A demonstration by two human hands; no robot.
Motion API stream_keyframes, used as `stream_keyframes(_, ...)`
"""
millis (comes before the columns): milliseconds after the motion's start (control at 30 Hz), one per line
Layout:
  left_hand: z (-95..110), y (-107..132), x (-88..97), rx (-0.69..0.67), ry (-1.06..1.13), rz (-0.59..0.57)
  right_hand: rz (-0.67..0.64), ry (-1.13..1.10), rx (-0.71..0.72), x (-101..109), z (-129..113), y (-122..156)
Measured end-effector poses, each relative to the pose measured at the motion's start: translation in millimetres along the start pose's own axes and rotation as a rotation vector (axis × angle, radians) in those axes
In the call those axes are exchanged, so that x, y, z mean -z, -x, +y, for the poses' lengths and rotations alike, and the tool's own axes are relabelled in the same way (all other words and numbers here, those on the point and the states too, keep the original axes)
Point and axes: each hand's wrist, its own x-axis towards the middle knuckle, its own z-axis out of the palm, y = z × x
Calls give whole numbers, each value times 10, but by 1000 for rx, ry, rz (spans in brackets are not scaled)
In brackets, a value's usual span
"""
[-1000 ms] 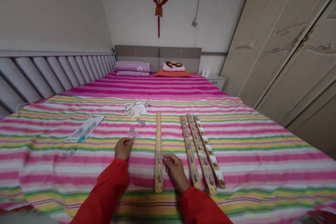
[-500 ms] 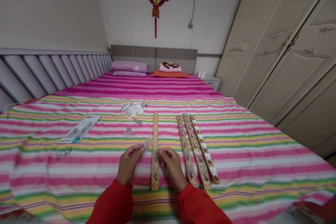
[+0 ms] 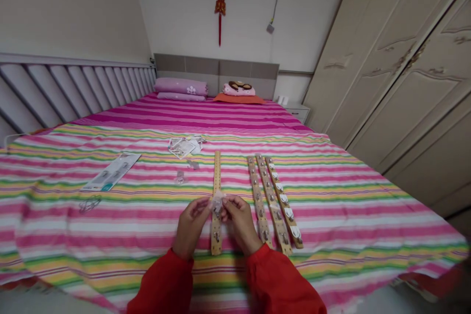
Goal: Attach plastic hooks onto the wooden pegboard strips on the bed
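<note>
**Hand Position: One Clear Piece, Four Wooden Strips**

Reference: the dial is centred on the two hands, with 12 o'clock toward the headboard.

1. Hands (two). The left hand [image 3: 193, 223] lies at 8 o'clock of the work point; its fingers are pinched narrow on one clear piece [image 3: 218, 198]. The right hand [image 3: 239, 221] lies at 4 o'clock; its fingers bend in at the piece's opposite edge. Whether they grip it cannot be told.

2. Clear piece (one). It is at the dial centre, over the centre strip [image 3: 217, 169]. Contact with the strip cannot be confirmed.

3. Strips (four). One runs from 12 to 6 o'clock between the hands, with one metal hook [image 3: 217, 236] plainly visible toward its 6 o'clock end. Three hook-bearing strips [image 3: 270, 190] lie side by side at 3 o'clock; the outermost carries six white hooks [image 3: 283, 198].

4. Loose items. At 10 o'clock: one round-centred clear piece [image 3: 180, 178] and, farther out, one long packet [image 3: 112, 171]. At 9 o'clock: one wire bundle [image 3: 90, 202]. At 11 o'clock: grey scraps [image 3: 193, 164], then a pile of cards [image 3: 186, 146], overlapping and uncountable.

5. Support. All items rest on one striped cloth [image 3: 110, 235] covering the bed [image 3: 206, 114].
</note>
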Motion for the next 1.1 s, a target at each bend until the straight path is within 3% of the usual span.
stream_keyframes(233, -10, -392, -28, 38, 2, -81, 28, 31, -40, -8, -35, -249)
stream_keyframes(600, -368, -768, -119, 131, -17, -51, 173, 80, -22, 45, 227, -589)
stream_keyframes(867, -669, -887, -96, 68, -134, -27, 189, 122, -33, 84, 368, -684)
stream_keyframes(1100, -745, -882, -98, 67, -176, -11, 195, 161, -32, 102, 430, -715)
